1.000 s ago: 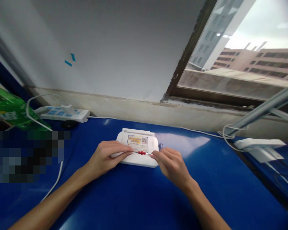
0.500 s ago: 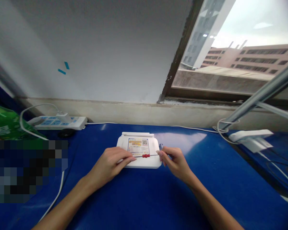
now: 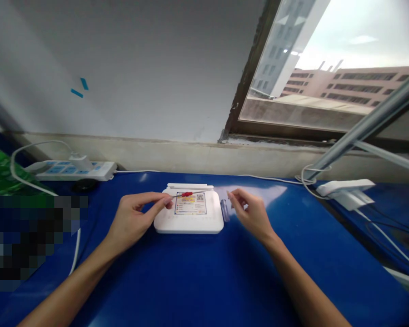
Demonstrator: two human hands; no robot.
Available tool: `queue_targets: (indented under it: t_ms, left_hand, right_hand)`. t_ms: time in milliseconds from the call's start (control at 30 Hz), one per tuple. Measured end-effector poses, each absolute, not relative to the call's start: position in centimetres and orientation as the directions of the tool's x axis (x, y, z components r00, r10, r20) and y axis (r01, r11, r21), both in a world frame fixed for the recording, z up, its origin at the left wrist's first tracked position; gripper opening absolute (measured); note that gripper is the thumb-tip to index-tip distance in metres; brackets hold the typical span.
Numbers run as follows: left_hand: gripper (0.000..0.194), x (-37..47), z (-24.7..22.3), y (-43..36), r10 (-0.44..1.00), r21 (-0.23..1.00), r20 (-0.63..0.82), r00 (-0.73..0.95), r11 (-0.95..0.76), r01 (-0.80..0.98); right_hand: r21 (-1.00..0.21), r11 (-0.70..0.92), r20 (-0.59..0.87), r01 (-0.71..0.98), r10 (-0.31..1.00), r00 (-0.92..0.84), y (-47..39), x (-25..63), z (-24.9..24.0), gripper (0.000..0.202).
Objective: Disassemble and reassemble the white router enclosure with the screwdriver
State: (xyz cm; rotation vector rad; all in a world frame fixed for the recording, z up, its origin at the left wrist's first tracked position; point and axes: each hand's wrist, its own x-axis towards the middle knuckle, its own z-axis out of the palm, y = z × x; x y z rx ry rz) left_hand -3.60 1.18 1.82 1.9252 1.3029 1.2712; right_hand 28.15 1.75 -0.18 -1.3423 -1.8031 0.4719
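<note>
A white router (image 3: 187, 224) lies on the blue table with its labelled face up and an antenna along its far edge. My left hand (image 3: 136, 213) pinches one end of a thin metal screwdriver shaft (image 3: 187, 194) with a red collar at its middle, holding it above the router's label. My right hand (image 3: 248, 210), to the right of the router, is apart from the shaft; its fingers are loosely curled and nothing shows in them. Between that hand and the router's right side lies a clear bluish screwdriver handle (image 3: 225, 210).
At the back left stand a white power strip (image 3: 78, 170) with a plug, a round black object (image 3: 84, 185) and a green bottle (image 3: 0, 170). A metal pole (image 3: 357, 129) rises at right beside a white power adapter (image 3: 346, 193). White cables run along the wall.
My right hand has let go of the shaft and moved away to the right. My left hand has carried the shaft left and farther back. The clear handle shows more fully.
</note>
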Motion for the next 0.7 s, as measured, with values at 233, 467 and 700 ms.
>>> queue_targets:
  t_ms: [233, 467, 700]
  left_hand:
    - [0.019, -3.2, 1.0, 1.3, 0.949, 0.905, 0.315, -0.008, -0.298, 0.304]
    - [0.020, -2.5, 1.0, 1.0, 0.950, 0.905, 0.313, 0.017, -0.304, 0.297]
    - [0.022, -1.0, 0.7, 0.0, 0.914, 0.823, 0.348, 0.208, -0.404, 0.400]
  right_hand:
    - [-0.678, 0.378, 0.431, 0.630, 0.899, -0.074, 1.3, 27.1, 0.3, 0.022]
    - [-0.575, 0.379, 0.452, 0.725, 0.886, -0.106, 1.8, 27.9, -0.7, 0.020]
    - [-0.587, 0.680, 0.560, 0.439, 0.733, -0.387, -0.6, 24.7, 1.2, 0.020]
